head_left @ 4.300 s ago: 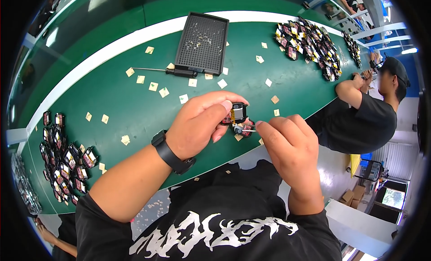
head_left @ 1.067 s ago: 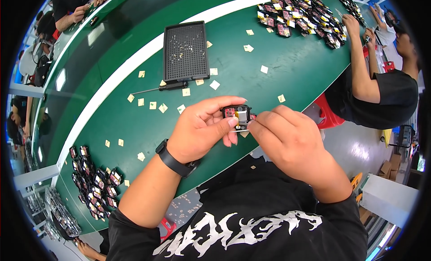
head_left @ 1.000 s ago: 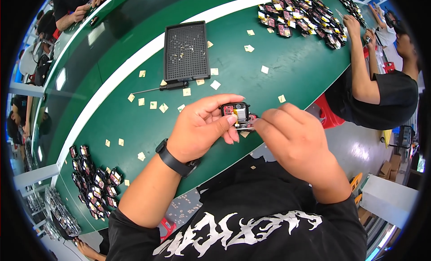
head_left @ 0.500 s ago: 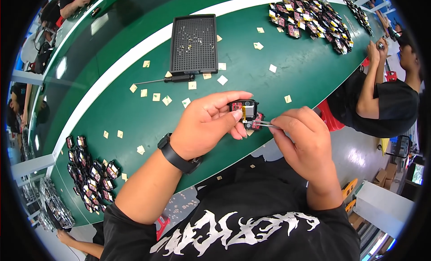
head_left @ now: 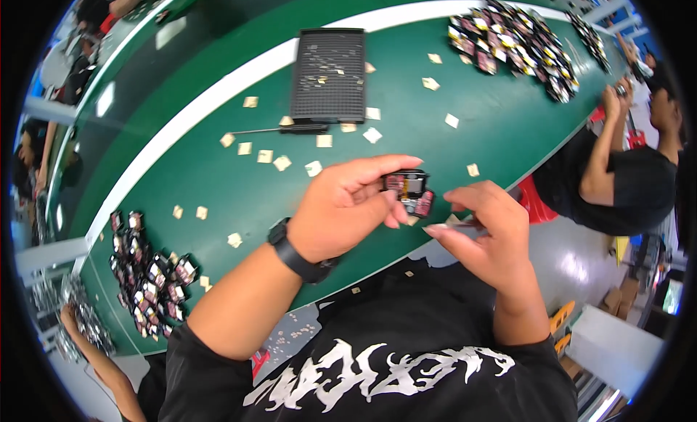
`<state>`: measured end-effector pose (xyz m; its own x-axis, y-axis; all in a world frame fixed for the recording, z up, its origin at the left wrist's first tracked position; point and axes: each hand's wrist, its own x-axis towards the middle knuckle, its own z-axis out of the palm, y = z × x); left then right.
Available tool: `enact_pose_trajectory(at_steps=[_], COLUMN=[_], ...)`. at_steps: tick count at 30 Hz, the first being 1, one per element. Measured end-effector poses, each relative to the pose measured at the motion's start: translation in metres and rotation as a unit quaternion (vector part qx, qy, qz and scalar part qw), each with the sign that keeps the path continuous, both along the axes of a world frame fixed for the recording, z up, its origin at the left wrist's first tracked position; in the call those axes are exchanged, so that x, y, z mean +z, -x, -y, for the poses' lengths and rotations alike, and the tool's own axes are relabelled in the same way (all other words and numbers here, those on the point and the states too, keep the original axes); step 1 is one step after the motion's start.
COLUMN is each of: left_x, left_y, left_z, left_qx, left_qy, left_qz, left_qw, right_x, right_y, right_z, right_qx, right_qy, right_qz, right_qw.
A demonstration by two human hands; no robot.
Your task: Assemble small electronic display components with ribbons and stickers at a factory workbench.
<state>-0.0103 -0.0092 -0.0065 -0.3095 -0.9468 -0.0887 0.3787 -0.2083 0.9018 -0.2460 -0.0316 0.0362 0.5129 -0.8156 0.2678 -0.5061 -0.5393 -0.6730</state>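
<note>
My left hand [head_left: 345, 204] is closed on a small black electronic device [head_left: 405, 182], gripped between thumb and fingers. Its casing lies opened, showing a red circuit board, a silvery block and yellow tape. A second red-and-black part [head_left: 422, 203] hangs at its lower right side. To the right of the device and apart from it is my right hand [head_left: 486, 230], blurred by motion, thumb and forefinger spaced apart. A thin metal shape, the tweezers [head_left: 465, 224], lies along the thumb, mostly hidden in the hand.
A black perforated tray [head_left: 330, 74] with small scattered pieces stands ahead, a screwdriver [head_left: 305, 129] at its near edge. Small cream squares [head_left: 282, 163] are strewn over the green table [head_left: 406, 142]. Device piles lie at left [head_left: 149, 284] and far right [head_left: 512, 48]. A co-worker [head_left: 617, 161] sits at right.
My right hand has drawn the tweezers back from the device, and its fingers have parted somewhat. The left hand still holds the device, shifted slightly right and down in the picture.
</note>
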Motion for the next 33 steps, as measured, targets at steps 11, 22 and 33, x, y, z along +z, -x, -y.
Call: enact_pose_trajectory(at_steps=[11,22,33], left_x=[0.042,0.043,0.005], left_y=[-0.015,-0.171,-0.209], left_z=[-0.016,-0.197,-0.260], left_qx=[0.303,0.673,0.673], left_qy=[0.073,0.006,-0.156], left_qz=[0.106,0.584,0.600], left_qw=[0.944,0.454,0.403], right_x=[-0.034,-0.063,-0.065], right_y=[-0.012,-0.005,-0.002], right_z=[0.004,0.003,0.002], right_qx=[0.036,-0.007,-0.005], right_qy=[0.078,0.165,0.223], right_qz=[-0.072,-0.097,-0.080], right_qw=[0.994,0.981,0.971])
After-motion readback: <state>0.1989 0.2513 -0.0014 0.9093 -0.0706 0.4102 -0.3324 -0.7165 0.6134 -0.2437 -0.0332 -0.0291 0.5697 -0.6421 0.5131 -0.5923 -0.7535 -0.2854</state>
